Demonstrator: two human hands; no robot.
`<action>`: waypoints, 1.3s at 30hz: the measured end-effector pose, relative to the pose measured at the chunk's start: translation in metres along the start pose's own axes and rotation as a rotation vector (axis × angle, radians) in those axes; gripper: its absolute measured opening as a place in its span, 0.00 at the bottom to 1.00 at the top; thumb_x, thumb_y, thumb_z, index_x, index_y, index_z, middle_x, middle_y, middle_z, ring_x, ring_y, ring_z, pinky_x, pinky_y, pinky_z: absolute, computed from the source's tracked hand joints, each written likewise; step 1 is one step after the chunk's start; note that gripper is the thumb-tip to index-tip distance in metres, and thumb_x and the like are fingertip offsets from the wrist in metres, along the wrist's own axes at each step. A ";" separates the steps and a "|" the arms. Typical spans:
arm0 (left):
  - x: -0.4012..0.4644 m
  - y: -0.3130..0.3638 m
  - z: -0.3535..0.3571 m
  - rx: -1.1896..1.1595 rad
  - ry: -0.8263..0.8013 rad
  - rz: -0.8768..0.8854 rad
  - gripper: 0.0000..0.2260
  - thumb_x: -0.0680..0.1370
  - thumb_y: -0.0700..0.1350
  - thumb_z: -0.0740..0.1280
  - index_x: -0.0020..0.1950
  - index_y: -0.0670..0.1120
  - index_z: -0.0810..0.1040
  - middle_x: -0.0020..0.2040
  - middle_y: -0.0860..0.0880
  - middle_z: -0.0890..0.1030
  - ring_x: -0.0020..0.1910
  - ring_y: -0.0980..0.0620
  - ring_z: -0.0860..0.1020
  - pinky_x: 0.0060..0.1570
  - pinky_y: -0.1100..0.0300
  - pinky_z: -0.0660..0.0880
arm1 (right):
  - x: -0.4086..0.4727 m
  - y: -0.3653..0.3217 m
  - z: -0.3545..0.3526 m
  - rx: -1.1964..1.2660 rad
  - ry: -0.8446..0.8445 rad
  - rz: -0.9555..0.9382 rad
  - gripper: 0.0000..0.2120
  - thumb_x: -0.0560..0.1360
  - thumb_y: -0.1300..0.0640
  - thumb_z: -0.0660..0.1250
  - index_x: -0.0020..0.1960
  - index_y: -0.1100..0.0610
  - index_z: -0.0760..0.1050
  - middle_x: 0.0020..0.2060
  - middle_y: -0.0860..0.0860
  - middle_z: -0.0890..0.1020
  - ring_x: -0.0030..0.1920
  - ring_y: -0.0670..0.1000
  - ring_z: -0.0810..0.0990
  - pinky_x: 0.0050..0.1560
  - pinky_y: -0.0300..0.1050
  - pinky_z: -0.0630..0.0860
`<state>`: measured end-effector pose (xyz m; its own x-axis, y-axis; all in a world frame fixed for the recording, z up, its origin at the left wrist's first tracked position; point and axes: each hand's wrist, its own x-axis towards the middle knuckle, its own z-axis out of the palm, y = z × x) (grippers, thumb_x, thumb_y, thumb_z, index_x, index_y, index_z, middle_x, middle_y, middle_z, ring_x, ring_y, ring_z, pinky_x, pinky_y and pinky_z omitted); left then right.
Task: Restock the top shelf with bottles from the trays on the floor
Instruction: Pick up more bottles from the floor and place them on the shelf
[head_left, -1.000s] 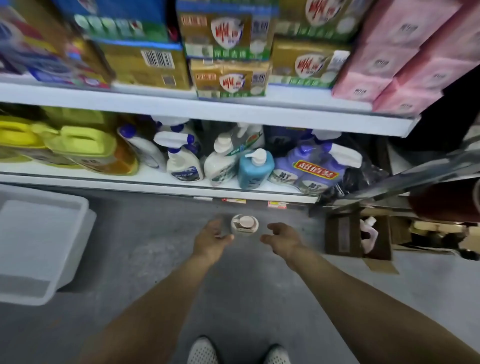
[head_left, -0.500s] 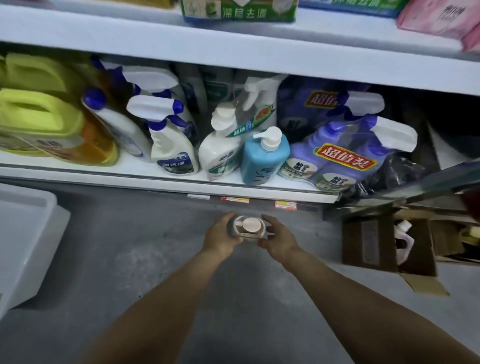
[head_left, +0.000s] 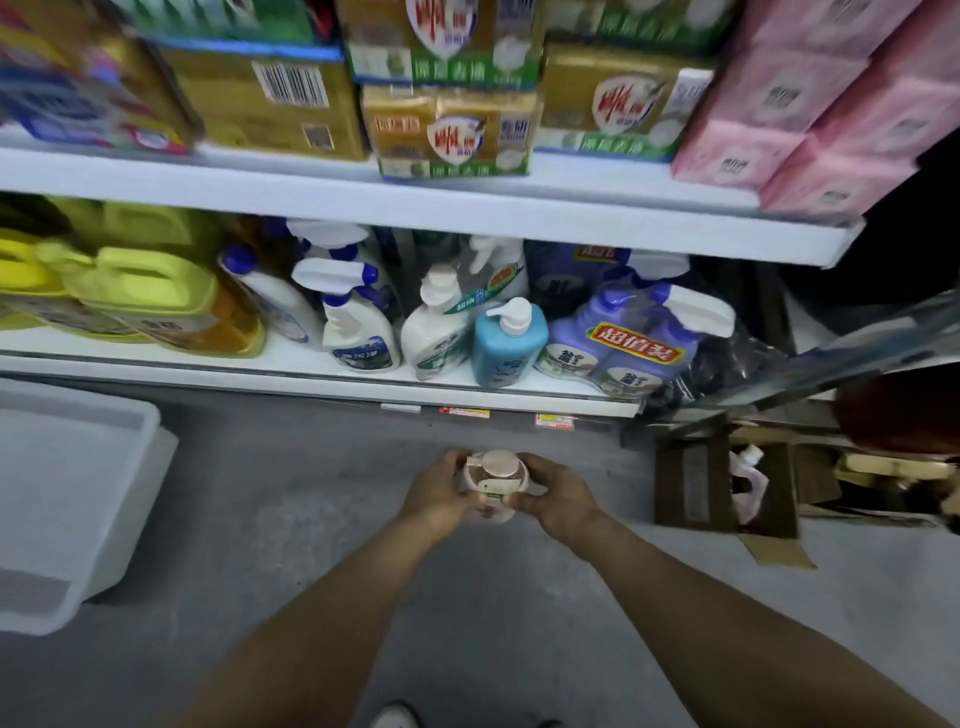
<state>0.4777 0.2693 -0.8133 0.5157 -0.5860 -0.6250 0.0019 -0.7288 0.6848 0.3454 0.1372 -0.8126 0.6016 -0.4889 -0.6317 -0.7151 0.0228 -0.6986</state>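
Note:
A small pale pink bottle (head_left: 493, 480) with a round cap is held between both hands over the grey floor, seen from above. My left hand (head_left: 439, 493) grips its left side and my right hand (head_left: 558, 496) grips its right side, fingers curled round it. In front, the bottom shelf (head_left: 322, 371) carries spray and pump bottles. The shelf above (head_left: 519, 213) carries boxes and pink packs. A white plastic tray (head_left: 104, 499) stands on the floor at the left. The top shelf is out of view.
An open cardboard box (head_left: 722, 488) with a white bottle inside stands on the floor at the right, next to a metal frame (head_left: 831, 364). Yellow jugs (head_left: 145, 296) fill the bottom shelf's left end. My shoe (head_left: 395, 717) shows at the lower edge.
A second ago both hands were apart beside the bottle on the floor. They closed round it, and it now sits between them, nearer the camera with its body showing. The view tilted up.

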 end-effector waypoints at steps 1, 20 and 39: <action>-0.012 0.013 -0.007 -0.002 -0.020 -0.001 0.27 0.70 0.39 0.77 0.67 0.45 0.74 0.60 0.50 0.80 0.61 0.51 0.77 0.62 0.58 0.73 | -0.013 -0.012 -0.007 -0.006 -0.008 -0.004 0.25 0.69 0.64 0.78 0.65 0.56 0.79 0.58 0.51 0.84 0.62 0.53 0.80 0.67 0.51 0.74; -0.329 0.308 -0.202 -0.185 -0.021 0.210 0.23 0.76 0.39 0.74 0.68 0.44 0.70 0.65 0.44 0.78 0.64 0.47 0.77 0.66 0.47 0.74 | -0.323 -0.340 -0.152 0.079 -0.082 -0.253 0.15 0.73 0.63 0.75 0.60 0.57 0.80 0.54 0.52 0.86 0.53 0.49 0.83 0.58 0.45 0.79; -0.567 0.491 -0.307 -0.286 0.157 0.541 0.16 0.80 0.46 0.69 0.65 0.45 0.72 0.60 0.48 0.81 0.56 0.48 0.80 0.56 0.45 0.79 | -0.567 -0.534 -0.206 0.198 0.268 -0.607 0.21 0.76 0.52 0.74 0.65 0.59 0.73 0.59 0.52 0.80 0.59 0.51 0.79 0.50 0.43 0.78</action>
<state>0.4495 0.3525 -0.0081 0.6271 -0.7704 -0.1151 -0.0763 -0.2077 0.9752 0.3129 0.2230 -0.0119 0.7477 -0.6637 -0.0226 -0.1864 -0.1770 -0.9664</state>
